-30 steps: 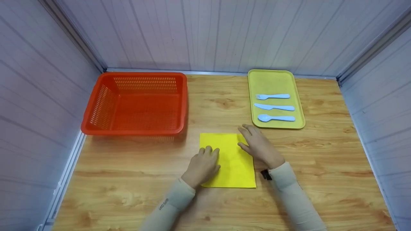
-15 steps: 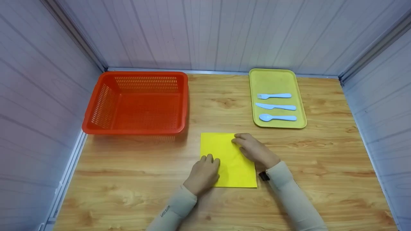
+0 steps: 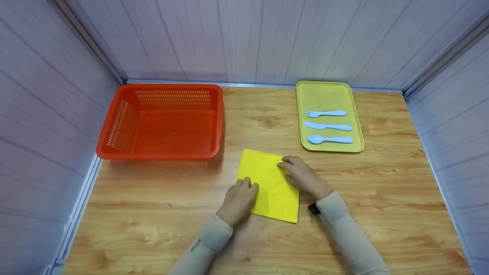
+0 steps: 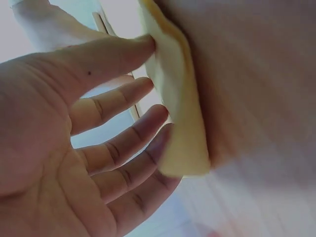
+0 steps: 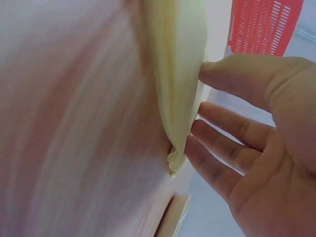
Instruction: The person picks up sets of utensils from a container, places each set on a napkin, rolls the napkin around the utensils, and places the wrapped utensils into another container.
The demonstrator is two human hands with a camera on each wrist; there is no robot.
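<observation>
A folded yellow cloth (image 3: pixel 271 194) lies on the wooden table, turned slightly askew. On its left edge rests my left hand (image 3: pixel 237 200), fingertips down on the fabric. My right hand (image 3: pixel 305 178) touches the upper right part with its fingertips. In the left wrist view the fingers of the left hand (image 4: pixel 59 138) are spread and only gently bent, their tips against the cloth (image 4: pixel 185 138). The right wrist view has the right hand (image 5: pixel 269 148) with relaxed fingers, tips meeting the layered side of the cloth (image 5: pixel 182 64). Neither hand pinches it.
An orange-red plastic basket (image 3: pixel 158 156) stands at the back left. At the back right is a yellow tray (image 3: pixel 324 95) bearing a light blue fork (image 3: pixel 331 113), knife (image 3: pixel 332 126) and spoon (image 3: pixel 336 140). Pale panel walls (image 3: pixel 244 42) enclose the table.
The cloth has turned a little clockwise, its lower right corner shifting left. The right hand came inward onto the cloth; the left hand slid down, then back up slightly.
</observation>
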